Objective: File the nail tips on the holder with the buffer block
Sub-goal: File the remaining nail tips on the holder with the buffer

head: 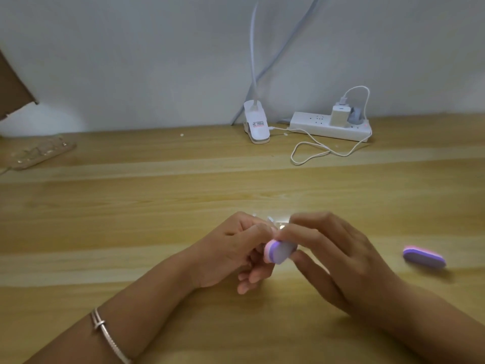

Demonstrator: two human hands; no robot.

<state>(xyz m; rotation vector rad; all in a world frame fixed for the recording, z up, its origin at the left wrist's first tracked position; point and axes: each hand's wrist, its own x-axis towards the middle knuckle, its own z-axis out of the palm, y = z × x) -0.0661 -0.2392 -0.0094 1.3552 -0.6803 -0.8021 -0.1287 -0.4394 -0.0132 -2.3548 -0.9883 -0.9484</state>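
Buffer block (279,252), layered pink, purple and grey, sits at the lower centre of the frame, pinched in the right hand (341,258) with the index finger over its top and the thumb beneath. The block lies just left of that hand's palm and touches the fingertips of the left hand (231,248), where the two hands meet above a wooden table (157,206). The left hand's thumb and forefinger are closed on the holder, which is hidden by the fingers. Only its clear nail tips (270,220) peek out just above the block, too blurred to count. A thin silver bracelet (105,329) circles the left wrist.

Two buffer blocks are in view. The second buffer block (423,256), purple and pink, lies flat on the table at the right edge, well apart from both hands.

Along the far side of the table, against the wall, are one white power strip (328,127) with one white charger (339,115) plugged in, one looping white cable (315,151) and one white lamp clip (256,123). One clear plastic tray (39,153) lies at the left, below a piece of cardboard (13,88) in the upper left.
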